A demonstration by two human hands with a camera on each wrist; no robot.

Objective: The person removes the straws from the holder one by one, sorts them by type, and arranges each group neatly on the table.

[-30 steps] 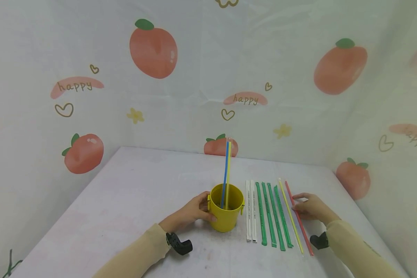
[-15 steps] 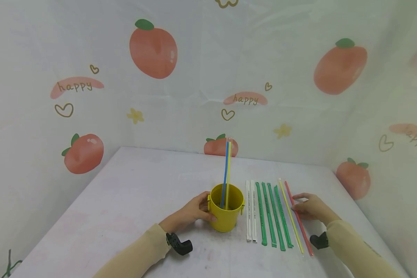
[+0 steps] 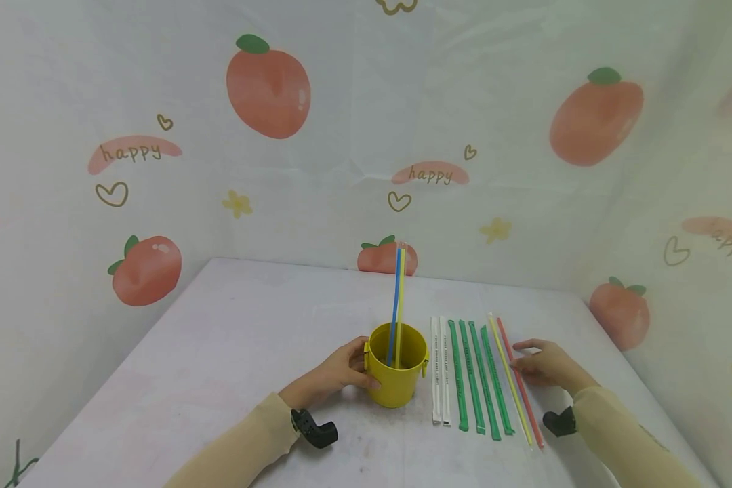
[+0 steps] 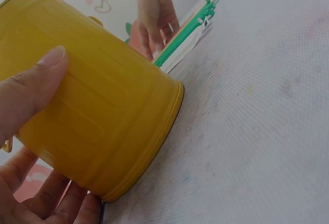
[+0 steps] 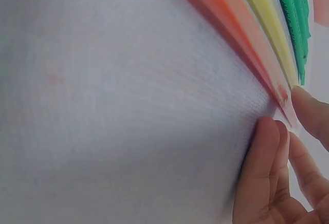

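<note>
My left hand (image 3: pixel 341 369) grips a small yellow bucket (image 3: pixel 396 388) on the table, thumb on its near side and fingers behind it in the left wrist view. A blue straw (image 3: pixel 394 305) and a yellow straw (image 3: pixel 402 291) stand upright inside. At the right, my right hand (image 3: pixel 545 366) has its fingertips at a red straw (image 3: pixel 528 407) in a clear sleeve. Thumb and fingers (image 5: pixel 264 142) sit apart, on either side of the straw's end in the right wrist view. Left of it lies another yellow straw (image 3: pixel 511 383).
Between bucket and yellow straw, several green paper-wrapped straws (image 3: pixel 476 379) and two white wrapped straws (image 3: pixel 436 366) lie side by side. The white table (image 3: pixel 268 325) extends left. A fruit-patterned curtain (image 3: pixel 329 176) hangs behind and at the sides.
The red straw has shifted slightly left, closer to the yellow one beside it. Both hands and the bucket stay nearly where they were.
</note>
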